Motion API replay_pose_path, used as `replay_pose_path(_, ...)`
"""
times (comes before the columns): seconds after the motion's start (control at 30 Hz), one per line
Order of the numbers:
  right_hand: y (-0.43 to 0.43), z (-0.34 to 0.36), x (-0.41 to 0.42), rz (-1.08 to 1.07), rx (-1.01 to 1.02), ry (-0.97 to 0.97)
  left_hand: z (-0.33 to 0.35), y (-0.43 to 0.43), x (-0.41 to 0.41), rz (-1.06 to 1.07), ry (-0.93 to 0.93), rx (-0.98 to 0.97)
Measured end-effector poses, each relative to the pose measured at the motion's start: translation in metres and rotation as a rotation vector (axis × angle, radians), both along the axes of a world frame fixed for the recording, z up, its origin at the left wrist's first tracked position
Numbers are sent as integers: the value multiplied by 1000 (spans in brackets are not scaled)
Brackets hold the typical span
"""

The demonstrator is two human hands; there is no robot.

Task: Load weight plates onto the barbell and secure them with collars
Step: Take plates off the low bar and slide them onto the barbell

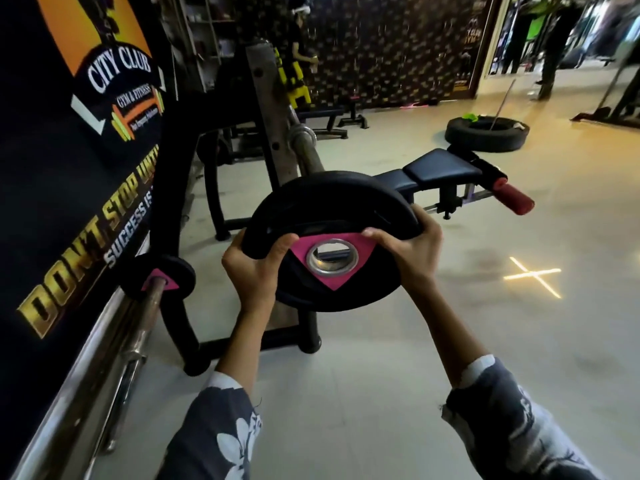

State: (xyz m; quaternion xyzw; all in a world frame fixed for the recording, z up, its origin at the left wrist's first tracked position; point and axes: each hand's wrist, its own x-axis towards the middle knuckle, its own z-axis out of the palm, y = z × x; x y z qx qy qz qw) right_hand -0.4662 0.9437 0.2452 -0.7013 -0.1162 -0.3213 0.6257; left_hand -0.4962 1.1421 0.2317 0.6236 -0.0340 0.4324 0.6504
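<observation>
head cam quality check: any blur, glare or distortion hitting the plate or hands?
Head view: the weight plate and both hands, left hand and right hand, are sharp enough; strong wide-angle bending at the edges; background people top right are blurred; a bright cross-shaped light patch glares on the floor; the banner wall at left is dark.

Both arms extended forward, mid-frame. Left hand [258, 268] and right hand [408, 252] each curled tight in a grip, thumbs toward centre; patterned sleeves at lower frame.
</observation>
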Motion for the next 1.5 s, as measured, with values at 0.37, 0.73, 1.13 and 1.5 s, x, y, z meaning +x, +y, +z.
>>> replay_pose_path(0.37, 5, -8, 113, 103, -9, 32, 8, -1, 84, 98, 11, 96)
replay_pose_path(0.73, 30, -7, 240, 186, -29, 1, -5, 32, 207, 201, -77, 240)
replay_pose_path(1.13, 72, 4, 390, 93, -71, -50, 2, 61, 359, 208, -129, 198)
replay_pose_path(1.5, 81, -1, 424, 0, -77, -87, -5, 71, 400, 214, -103, 164)
